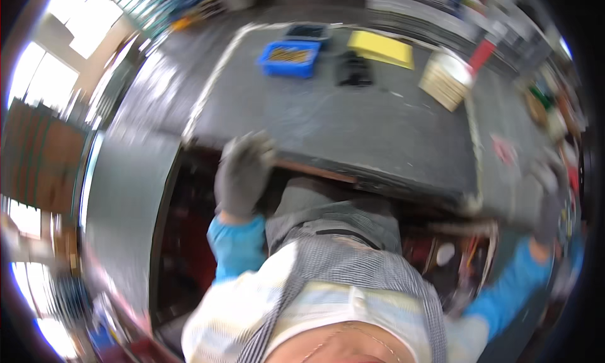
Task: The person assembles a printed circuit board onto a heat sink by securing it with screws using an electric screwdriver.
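My left hand [243, 176], in a grey work glove, is over the near edge of the dark worktable [378, 126]. Its fingers look loosely stretched, with nothing visible in them. Far to the right, my right hand [550, 196], also gloved in grey, reaches over the side surface near a crowd of small items. Motion smears its fingers, so what it touches or holds cannot be made out. Blue sleeves cover both forearms. On the table's far side stand a blue tray [290, 58] of small brass-coloured pieces, a dark object [355, 69] and a yellow block or pad [380, 49].
A pale box [446, 79] with a white round thing in it stands at the table's right rear. Below the table, an open drawer [450, 256] holds loose items. A grey panel [123, 218] rises at my left. Blurred goods line the far right.
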Tool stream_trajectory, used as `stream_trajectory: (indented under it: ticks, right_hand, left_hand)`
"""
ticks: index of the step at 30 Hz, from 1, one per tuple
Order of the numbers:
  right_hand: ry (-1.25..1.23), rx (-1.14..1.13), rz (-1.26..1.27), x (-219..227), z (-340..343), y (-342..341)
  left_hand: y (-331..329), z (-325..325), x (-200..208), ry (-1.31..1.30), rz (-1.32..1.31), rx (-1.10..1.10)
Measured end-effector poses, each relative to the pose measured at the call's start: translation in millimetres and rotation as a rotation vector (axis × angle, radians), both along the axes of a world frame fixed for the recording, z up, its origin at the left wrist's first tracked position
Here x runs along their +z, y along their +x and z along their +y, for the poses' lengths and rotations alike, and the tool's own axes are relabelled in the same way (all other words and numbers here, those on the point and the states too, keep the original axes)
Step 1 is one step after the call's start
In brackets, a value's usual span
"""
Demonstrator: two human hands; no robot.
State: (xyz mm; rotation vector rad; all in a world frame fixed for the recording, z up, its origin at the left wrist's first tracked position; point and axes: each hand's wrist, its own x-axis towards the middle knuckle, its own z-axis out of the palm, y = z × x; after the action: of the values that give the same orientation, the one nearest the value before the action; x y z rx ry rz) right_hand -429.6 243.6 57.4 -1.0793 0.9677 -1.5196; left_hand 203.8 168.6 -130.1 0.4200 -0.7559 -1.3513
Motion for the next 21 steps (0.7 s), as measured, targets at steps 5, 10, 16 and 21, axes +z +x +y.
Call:
stream_trajectory:
  ticks: [5,10,16,21]
  right_hand:
    - [-0.518,0.309,1.096,-39,-72,242]
    - [-0.732,0.478,1.230,-22,-79,344]
    - [-0.297,0.570,-0.345,-66,-69,369]
    - [-0.111,0.420,-0.534,-113,-44,339]
  left_hand:
    - [105,60,-4,-0.028,-0.076,0.084]
    - [91,50,-42,0.030,-0.088,0.051]
    - [-68,-5,77,-0.247,-0.287,-0.253]
    - [-159,-31,95,-0.477,-0.811,-0.150]
